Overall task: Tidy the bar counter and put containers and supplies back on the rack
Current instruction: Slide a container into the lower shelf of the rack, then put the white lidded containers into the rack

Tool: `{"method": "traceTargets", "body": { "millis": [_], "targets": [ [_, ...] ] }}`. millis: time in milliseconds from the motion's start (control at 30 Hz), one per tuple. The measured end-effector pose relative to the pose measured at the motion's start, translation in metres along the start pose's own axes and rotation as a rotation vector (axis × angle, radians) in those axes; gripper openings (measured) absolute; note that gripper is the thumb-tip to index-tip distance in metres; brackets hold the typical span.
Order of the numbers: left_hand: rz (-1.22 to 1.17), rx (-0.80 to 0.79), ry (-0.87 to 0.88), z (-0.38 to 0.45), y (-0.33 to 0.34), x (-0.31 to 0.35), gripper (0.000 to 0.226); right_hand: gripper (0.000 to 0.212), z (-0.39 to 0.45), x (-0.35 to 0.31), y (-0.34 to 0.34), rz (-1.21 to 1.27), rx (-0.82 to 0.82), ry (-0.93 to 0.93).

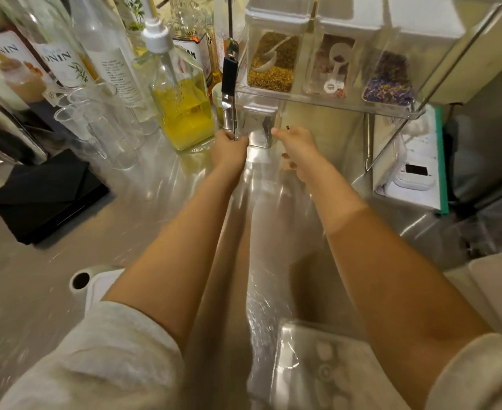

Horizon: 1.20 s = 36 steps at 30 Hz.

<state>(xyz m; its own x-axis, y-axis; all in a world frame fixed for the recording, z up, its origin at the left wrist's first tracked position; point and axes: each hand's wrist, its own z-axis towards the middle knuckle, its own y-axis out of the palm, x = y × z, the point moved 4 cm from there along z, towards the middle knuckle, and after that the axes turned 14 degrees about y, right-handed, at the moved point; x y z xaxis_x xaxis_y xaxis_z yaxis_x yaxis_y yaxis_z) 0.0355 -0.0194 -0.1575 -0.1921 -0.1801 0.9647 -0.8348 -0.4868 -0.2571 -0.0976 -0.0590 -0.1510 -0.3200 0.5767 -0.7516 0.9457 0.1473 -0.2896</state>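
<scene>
A clear rack (332,104) stands at the back of the steel counter, its shelf holding three lidded containers: yellow dried flowers (270,66), pink petals with a white scoop (329,69) and purple petals (389,81). Under the shelf sits a small clear container (257,125). Metal tongs (229,84) with a black clip stand upright at its left side. My left hand (229,150) pinches the lower end of the tongs against the container. My right hand (297,149) presses the container's right side with its fingertips, the other fingers curled.
Syrup bottles (57,63), a pump bottle of yellow liquid (184,110) and clear measuring cups (96,122) crowd the left. A black napkin holder (45,193) lies front left. A white device (412,177) sits right of the rack, and a clear lidded box (318,365) sits near me.
</scene>
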Motion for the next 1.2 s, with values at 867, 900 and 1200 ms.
{"method": "traceTargets", "body": {
  "millis": [867, 900, 1200],
  "targets": [
    [-0.084, -0.107, 0.029, -0.219, -0.016, 0.006, 0.02, 0.015, -0.158, 0.109, -0.05, 0.053, -0.147, -0.021],
    [-0.083, -0.105, 0.037, -0.224, -0.018, 0.005, 0.018, 0.013, -0.162, 0.113, -0.049, 0.059, -0.144, -0.022],
    [-0.107, -0.163, 0.117, -0.265, -0.059, 0.008, 0.017, 0.018, -0.199, 0.14, -0.029, 0.108, -0.033, -0.041]
  ]
}}
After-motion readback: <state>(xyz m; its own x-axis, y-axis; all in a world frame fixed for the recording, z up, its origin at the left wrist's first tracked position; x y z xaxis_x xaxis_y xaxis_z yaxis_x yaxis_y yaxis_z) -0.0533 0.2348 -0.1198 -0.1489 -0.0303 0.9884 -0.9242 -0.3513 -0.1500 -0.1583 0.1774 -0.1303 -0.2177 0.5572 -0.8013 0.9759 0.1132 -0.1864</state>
